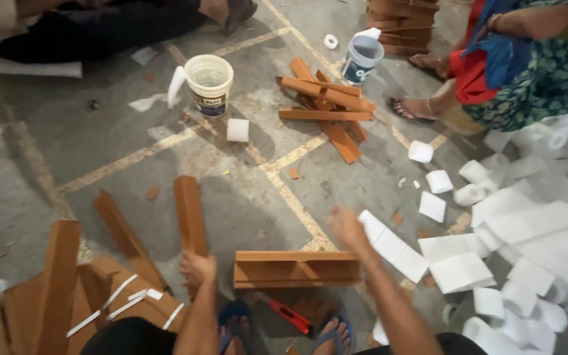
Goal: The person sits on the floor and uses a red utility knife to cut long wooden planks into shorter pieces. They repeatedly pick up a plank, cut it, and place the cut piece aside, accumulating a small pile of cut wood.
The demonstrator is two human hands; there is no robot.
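Note:
My left hand (198, 268) is closed around the near end of a long brown cardboard angle strip (189, 213) that lies on the floor pointing away from me. My right hand (347, 227) is blurred and reaches toward a strip of white paper pieces (393, 246) just right of it; whether it touches them I cannot tell. Between my hands lies an open brown cardboard box frame (296, 268). A red utility knife (288, 314) rests by my feet in blue sandals.
A white glue bucket (209, 84) and a white-blue tub (361, 58) stand farther off. Crossed cardboard strips (327, 105) lie beyond. White paper rolls and sheets (527, 236) pile at right. Folded cardboard (60, 289) sits at left. Other people sit at top right and top left.

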